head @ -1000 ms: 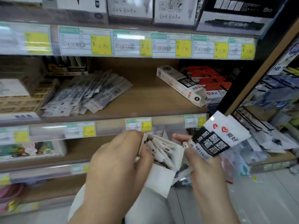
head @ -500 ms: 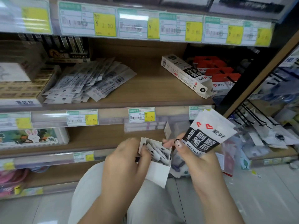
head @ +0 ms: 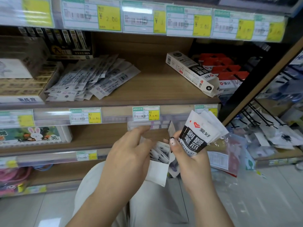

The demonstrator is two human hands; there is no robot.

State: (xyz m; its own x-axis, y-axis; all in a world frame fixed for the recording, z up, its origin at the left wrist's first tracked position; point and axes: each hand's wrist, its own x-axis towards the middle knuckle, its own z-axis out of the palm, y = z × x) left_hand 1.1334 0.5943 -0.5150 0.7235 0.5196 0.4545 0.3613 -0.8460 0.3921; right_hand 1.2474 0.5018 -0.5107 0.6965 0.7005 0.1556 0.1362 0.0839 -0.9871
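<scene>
My left hand (head: 129,154) holds a small open white box (head: 158,172) over my lap, with its fingers stretched across the box's open top. Several narrow packets stand inside the box (head: 161,154). To its right, my right hand (head: 193,163) grips a fanned bundle of black-and-white refill packets (head: 199,135) by their lower ends, thumb on the front. The two hands almost touch above the box.
A wooden shelf (head: 155,89) ahead carries a loose pile of packets (head: 91,81), a long white-and-black carton (head: 191,71) and red-topped boxes (head: 224,69). Price labels line the shelf edges. A clear plastic bag (head: 227,156) lies low right, beside a hook rack (head: 262,115).
The bundle in my right hand has swung more upright and nearer the box. My left fingers have lifted and stretched out over the box top. The view has tilted down a little.
</scene>
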